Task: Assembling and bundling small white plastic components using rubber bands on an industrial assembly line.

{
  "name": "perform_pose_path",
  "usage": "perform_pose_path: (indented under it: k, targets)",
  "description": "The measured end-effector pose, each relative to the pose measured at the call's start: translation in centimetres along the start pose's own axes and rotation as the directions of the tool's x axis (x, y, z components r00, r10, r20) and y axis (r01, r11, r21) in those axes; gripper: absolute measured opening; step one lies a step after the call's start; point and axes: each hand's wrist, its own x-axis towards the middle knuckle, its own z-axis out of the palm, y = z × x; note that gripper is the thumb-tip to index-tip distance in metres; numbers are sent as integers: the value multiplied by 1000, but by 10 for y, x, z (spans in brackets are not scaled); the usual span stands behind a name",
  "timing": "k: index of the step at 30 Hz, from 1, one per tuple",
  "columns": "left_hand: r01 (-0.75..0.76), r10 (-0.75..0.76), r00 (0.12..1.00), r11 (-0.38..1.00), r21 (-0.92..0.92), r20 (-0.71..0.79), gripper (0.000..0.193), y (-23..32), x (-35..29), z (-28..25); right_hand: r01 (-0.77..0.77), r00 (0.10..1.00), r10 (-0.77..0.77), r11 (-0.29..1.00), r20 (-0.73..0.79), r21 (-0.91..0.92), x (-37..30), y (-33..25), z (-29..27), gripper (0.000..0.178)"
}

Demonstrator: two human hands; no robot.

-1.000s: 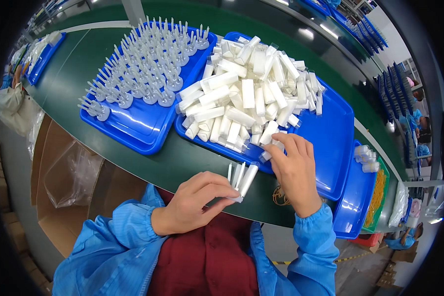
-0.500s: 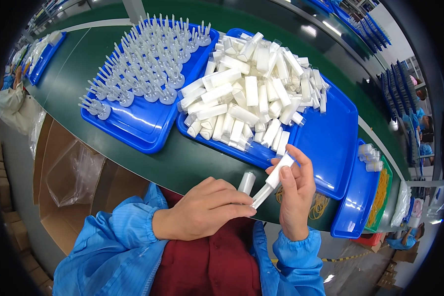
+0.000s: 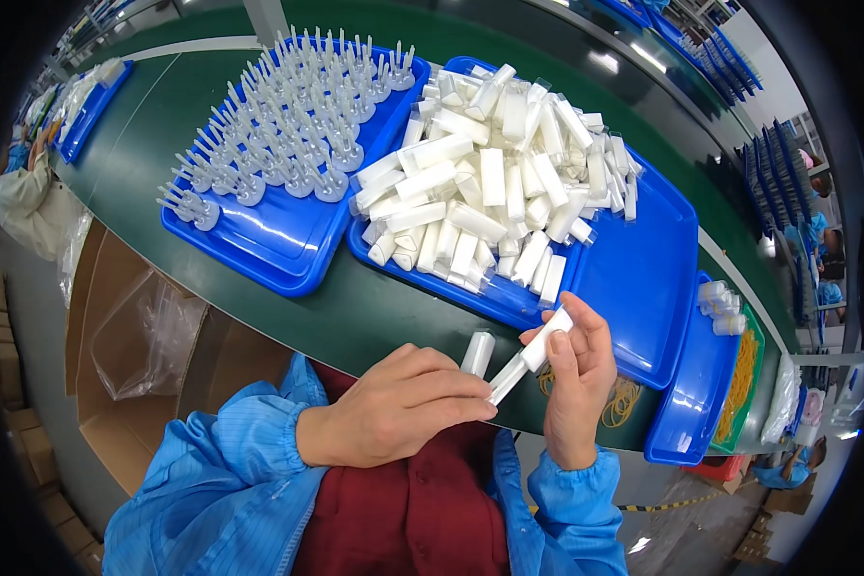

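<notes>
Between my hands is a slim white packet (image 3: 548, 344) in what looks like clear film, tilted up to the right. My right hand (image 3: 578, 382) pinches its thicker upper end between thumb and fingers. The thin lower end is gripped by my left hand (image 3: 408, 398), whose fingertips hide part of it. Just beyond my left fingers, another white packet (image 3: 478, 353) lies on the green table. A large heap of similar white packets (image 3: 492, 178) fills much of a blue tray (image 3: 509, 305) farther off.
At the left, a blue tray (image 3: 293, 272) carries rows of clear pronged plastic pieces (image 3: 288, 144). Rubber bands (image 3: 621, 401) lie beside my right hand. Farther right are a blue tray (image 3: 680, 422) with clear-wrapped rolls and a green tray of yellow bands (image 3: 739, 384). An open cardboard box (image 3: 144, 365) stands below left.
The packet and my right fingers have shifted slightly, and the white upper piece has turned a little. My left hand has barely moved.
</notes>
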Motion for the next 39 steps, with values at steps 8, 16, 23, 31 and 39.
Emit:
perform_pose_path:
  k: [8, 16, 23, 31, 39]
  targets:
    - [-40, 39, 990, 999, -2, -139, 30, -5, -6, 3, 174, 976, -147, 970, 162, -169, -25, 12, 6, 52]
    - [111, -132, 969, 988, -108, -208, 39, -11, -13, -8, 326, 928, -309, 944, 208, -52, -13, 16, 36, 46]
    - [137, -127, 921, 991, 2, -367, 36, -14, -14, -8, 670, 643, -566, 88, 516, -738, 87, -1, 51, 36]
    - [126, -99, 959, 988, 85, -264, 30, -10, -12, -17, 436, 899, -380, 724, 219, -535, 76, -13, 36, 34]
    - [37, -31, 997, 996, 78, -76, 25, 3, -5, -10, -22, 999, 24, 998, 31, -58, 19, -27, 28, 53]
